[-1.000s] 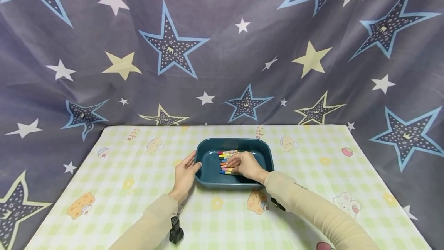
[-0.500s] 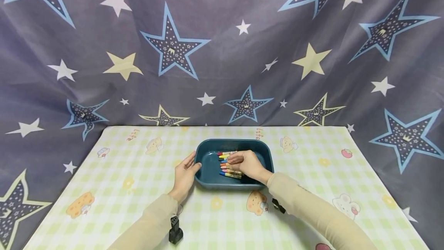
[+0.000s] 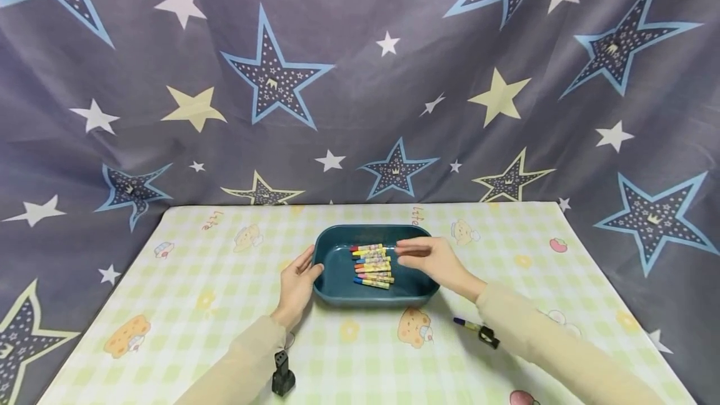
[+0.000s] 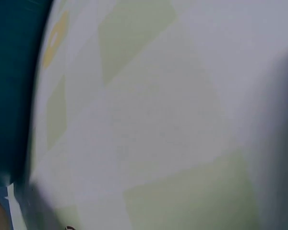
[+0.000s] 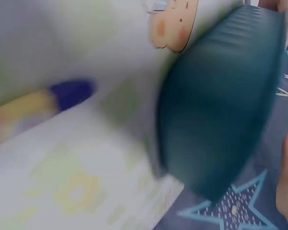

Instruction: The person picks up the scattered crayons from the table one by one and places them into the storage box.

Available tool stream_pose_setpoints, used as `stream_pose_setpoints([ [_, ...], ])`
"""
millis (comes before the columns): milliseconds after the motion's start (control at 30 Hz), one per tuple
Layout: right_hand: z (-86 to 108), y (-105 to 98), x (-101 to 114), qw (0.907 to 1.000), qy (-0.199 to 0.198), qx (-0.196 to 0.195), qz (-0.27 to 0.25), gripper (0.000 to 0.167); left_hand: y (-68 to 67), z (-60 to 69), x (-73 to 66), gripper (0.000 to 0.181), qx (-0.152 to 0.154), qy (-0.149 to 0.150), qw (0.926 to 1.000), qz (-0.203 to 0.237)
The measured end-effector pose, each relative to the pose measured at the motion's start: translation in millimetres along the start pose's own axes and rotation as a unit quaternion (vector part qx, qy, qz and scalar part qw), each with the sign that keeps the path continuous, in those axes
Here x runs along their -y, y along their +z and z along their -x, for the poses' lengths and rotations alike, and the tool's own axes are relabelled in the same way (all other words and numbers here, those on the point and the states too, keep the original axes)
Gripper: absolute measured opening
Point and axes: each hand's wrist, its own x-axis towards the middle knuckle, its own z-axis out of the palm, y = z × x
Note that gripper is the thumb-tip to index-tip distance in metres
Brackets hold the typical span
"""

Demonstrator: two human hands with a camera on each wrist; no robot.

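Observation:
A dark teal tray [image 3: 334, 270] stands on the table. Inside it, several crayons [image 3: 372, 269] with tips of different colours lie side by side in a rough column. My left hand [image 3: 297, 283] grips the tray's left end, thumb over the rim and fingers along the outside. Above the tray's right end hovers my right hand [image 3: 437, 262], fingers extended, nothing held. One loose crayon [image 3: 467, 324] with a dark blue tip lies on the table below my right wrist; the right wrist view shows this crayon [image 5: 43, 108] blurred, beside the tray's outer wall [image 5: 216, 105].
A checked tablecloth [image 3: 197, 267] with cartoon prints covers the table. Behind it hangs a grey curtain [image 3: 360, 92] with stars. A black wrist camera [image 3: 283, 375] sits at the left forearm, another [image 3: 488, 336] under the right.
My right hand has lifted off the crayons and moved right, uncovering the column. The loose crayon on the table, hidden before by the right sleeve, now shows. The left hand stays on the tray.

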Motion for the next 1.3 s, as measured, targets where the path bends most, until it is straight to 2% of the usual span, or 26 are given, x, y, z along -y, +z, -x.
stream_pose_setpoints([
  [133,22.6,-26,2,0.9997,-0.007,-0.021,0.005,0.039,-2.0,-0.9,-1.2,0.049,-0.001,0.001,1.0,-0.003],
  [233,39.8,-44,-5,0.9989,-0.004,-0.043,0.018,0.038,-4.0,-1.3,-3.0,0.049,-0.003,0.002,1.0,-0.008],
  [333,55.7,-57,-18,0.9981,0.01,-0.056,0.025,0.039,-7.2,-1.6,-4.1,0.049,-0.006,0.007,0.9999,-0.012],
  [533,80.5,-67,-51,0.9983,0.028,-0.049,0.011,0.044,-12.4,0.8,-2.0,0.05,-0.014,-0.009,0.9998,-0.012],
  [633,92.4,-71,-67,0.9989,0.033,-0.028,0.018,0.046,-10.6,0.1,-1.1,0.05,-0.015,-0.009,0.9998,-0.009],
  [833,115.5,-75,-90,0.9966,0.06,0.057,0.01,0.053,-4.4,-0.7,-1.1,0.05,-0.003,-0.009,1.0,0.0],
  [900,119.7,-74,-94,0.9957,0.055,0.064,0.037,0.051,-3.4,-0.1,-1.0,0.049,-0.005,-0.006,1.0,0.001],
  [967,123.2,-72,-96,0.9937,0.039,0.058,0.087,0.047,-2.9,1.1,-0.4,0.049,-0.009,-0.007,0.9999,0.0],
  [1067,127.9,-68,-95,0.9853,0.006,0.04,0.166,0.036,-2.2,2.6,1.6,0.049,-0.011,-0.009,0.9999,-0.003],
  [1133,129.3,-65,-95,0.9814,-0.012,0.021,0.191,0.03,-1.4,2.5,2.5,0.049,-0.012,-0.01,0.9999,-0.001],
  [1300,126.8,-62,-93,0.979,-0.033,-0.017,0.2,0.021,-0.5,0.8,2.0,0.049,-0.01,-0.007,0.9999,0.002],
])
